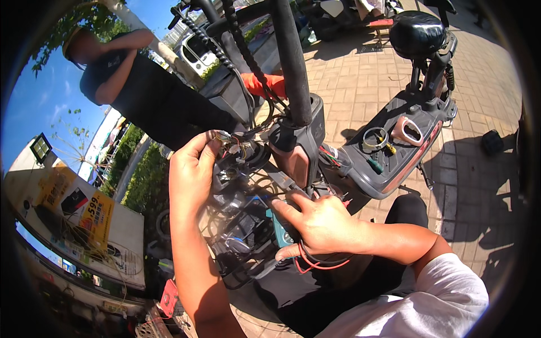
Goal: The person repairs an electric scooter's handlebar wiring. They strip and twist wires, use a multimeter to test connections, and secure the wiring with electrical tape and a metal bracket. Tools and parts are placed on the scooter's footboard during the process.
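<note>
At the front of a partly opened electric scooter, my left hand is raised, its thumb and index finger pinched on a bundle of thin wires. Lower and to the right, my right hand grips a teal-edged handheld meter, fingers over its top and thumb at its lower edge. Red and black leads loop out beneath that hand. Between the two hands lies a tangle of dark cables and parts. The scooter's black steering column rises just beyond, above a pinkish front cover.
On the scooter's footboard rest a green-handled screwdriver, a pale ring and a pink oval trim piece. The black seat stands behind. A person in dark clothes is at the left, near a signboard.
</note>
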A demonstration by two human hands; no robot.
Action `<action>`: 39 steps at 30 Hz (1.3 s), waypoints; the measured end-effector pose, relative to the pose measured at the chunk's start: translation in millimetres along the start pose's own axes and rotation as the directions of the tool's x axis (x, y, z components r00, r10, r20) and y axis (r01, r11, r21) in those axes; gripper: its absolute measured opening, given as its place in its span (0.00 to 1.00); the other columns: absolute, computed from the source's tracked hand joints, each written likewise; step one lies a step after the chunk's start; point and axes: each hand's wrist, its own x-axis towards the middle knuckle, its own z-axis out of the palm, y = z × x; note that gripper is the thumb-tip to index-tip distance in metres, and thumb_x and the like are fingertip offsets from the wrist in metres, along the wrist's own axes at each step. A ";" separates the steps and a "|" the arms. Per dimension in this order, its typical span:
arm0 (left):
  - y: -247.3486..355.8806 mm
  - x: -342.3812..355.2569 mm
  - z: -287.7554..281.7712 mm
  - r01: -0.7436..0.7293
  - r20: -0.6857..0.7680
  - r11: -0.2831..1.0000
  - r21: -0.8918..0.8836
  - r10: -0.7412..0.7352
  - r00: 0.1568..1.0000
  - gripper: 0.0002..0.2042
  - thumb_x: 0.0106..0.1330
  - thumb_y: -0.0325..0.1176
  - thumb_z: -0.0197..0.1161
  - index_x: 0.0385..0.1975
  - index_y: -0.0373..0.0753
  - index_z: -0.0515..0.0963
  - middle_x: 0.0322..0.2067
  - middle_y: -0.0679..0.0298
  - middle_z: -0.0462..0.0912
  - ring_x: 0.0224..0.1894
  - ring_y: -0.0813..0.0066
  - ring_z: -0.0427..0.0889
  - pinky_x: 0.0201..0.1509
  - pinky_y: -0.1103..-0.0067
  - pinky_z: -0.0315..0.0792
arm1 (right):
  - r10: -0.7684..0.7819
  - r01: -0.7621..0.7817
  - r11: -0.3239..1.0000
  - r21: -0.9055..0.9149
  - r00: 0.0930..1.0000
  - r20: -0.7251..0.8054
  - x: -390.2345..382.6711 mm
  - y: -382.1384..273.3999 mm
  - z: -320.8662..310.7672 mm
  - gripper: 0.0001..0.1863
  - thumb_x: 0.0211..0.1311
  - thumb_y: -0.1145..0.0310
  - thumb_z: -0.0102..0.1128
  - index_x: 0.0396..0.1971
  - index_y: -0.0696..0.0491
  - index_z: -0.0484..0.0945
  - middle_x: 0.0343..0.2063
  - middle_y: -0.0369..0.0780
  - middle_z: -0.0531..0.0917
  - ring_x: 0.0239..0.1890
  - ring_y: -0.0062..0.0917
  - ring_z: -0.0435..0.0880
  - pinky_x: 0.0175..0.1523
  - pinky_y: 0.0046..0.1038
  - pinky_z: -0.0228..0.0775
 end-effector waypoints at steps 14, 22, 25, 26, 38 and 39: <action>14.6 1.2 9.5 -0.095 -0.121 0.923 0.373 0.150 0.981 0.09 0.68 0.28 0.60 0.43 0.31 0.81 0.31 0.59 0.84 0.33 0.75 0.79 0.41 0.78 0.73 | 0.029 -0.011 0.996 0.085 0.978 -0.205 51.1 6.2 41.2 0.23 0.54 0.52 0.66 0.32 0.60 0.74 0.36 0.49 0.75 0.23 0.41 0.83 0.25 0.36 0.76; 25.2 -2.5 13.1 0.027 -0.148 1.000 0.013 -0.025 0.989 0.10 0.69 0.28 0.60 0.46 0.31 0.82 0.32 0.59 0.87 0.34 0.83 0.80 0.42 0.82 0.73 | 0.075 -0.065 0.994 0.091 0.991 -0.106 42.5 11.4 19.1 0.24 0.56 0.47 0.66 0.30 0.56 0.78 0.31 0.44 0.78 0.27 0.39 0.83 0.28 0.36 0.77; 22.6 -5.3 15.4 -0.038 -0.189 0.997 0.072 0.051 0.981 0.11 0.68 0.26 0.60 0.47 0.32 0.82 0.31 0.60 0.87 0.33 0.81 0.80 0.42 0.82 0.74 | 0.057 -0.025 0.988 0.151 0.975 -0.214 35.1 12.0 9.6 0.23 0.56 0.49 0.68 0.32 0.57 0.79 0.30 0.43 0.79 0.29 0.38 0.82 0.30 0.35 0.78; 22.4 -6.2 15.4 -0.021 -0.173 0.999 0.042 0.028 0.984 0.11 0.68 0.26 0.60 0.47 0.32 0.82 0.32 0.60 0.86 0.34 0.81 0.80 0.42 0.82 0.74 | 0.047 -0.001 0.986 0.166 0.961 -0.274 34.7 16.1 7.7 0.22 0.56 0.50 0.68 0.32 0.57 0.79 0.30 0.42 0.78 0.29 0.38 0.82 0.31 0.36 0.78; 12.2 -29.3 14.4 -0.290 -0.033 0.925 0.247 0.307 0.951 0.19 0.63 0.17 0.56 0.55 0.34 0.77 0.38 0.61 0.80 0.43 0.74 0.79 0.49 0.79 0.73 | 0.076 0.126 0.927 0.354 0.859 -0.507 94.0 45.3 -25.5 0.11 0.58 0.70 0.67 0.37 0.60 0.80 0.30 0.48 0.82 0.35 0.43 0.83 0.39 0.35 0.76; 9.5 -31.2 16.4 -0.306 -0.058 0.916 0.259 0.331 0.942 0.20 0.62 0.17 0.57 0.56 0.35 0.76 0.38 0.62 0.80 0.42 0.74 0.79 0.48 0.79 0.73 | 0.050 0.149 0.929 0.339 0.856 -0.514 89.1 48.3 -29.8 0.11 0.59 0.70 0.65 0.38 0.61 0.80 0.30 0.48 0.82 0.31 0.41 0.83 0.37 0.32 0.75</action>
